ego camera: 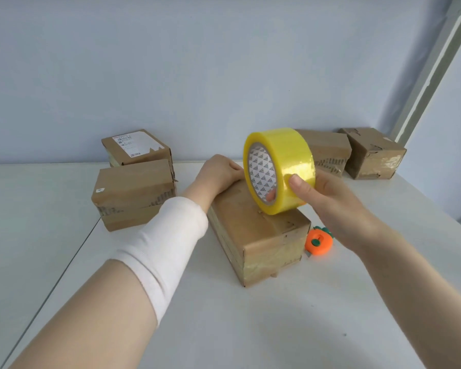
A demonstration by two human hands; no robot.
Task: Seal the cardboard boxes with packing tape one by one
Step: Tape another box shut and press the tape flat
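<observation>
white table (250, 328); tape roll (293, 155) stands on edge, seemingly touching the box (250, 230).

A packing tape roll (280, 169), translucent yellow with a patterned white core, stands on edge at frame centre. The right hand (328, 198) grips it, and its lower rim touches the top of the middle cardboard box (258, 235). That box is brown, with glossy tape on its near end. Two taped boxes sit centre left, the labelled rear box (136, 147) behind the front left box (133, 193). Two right-hand boxes (373, 153) lie upper right.
</observation>
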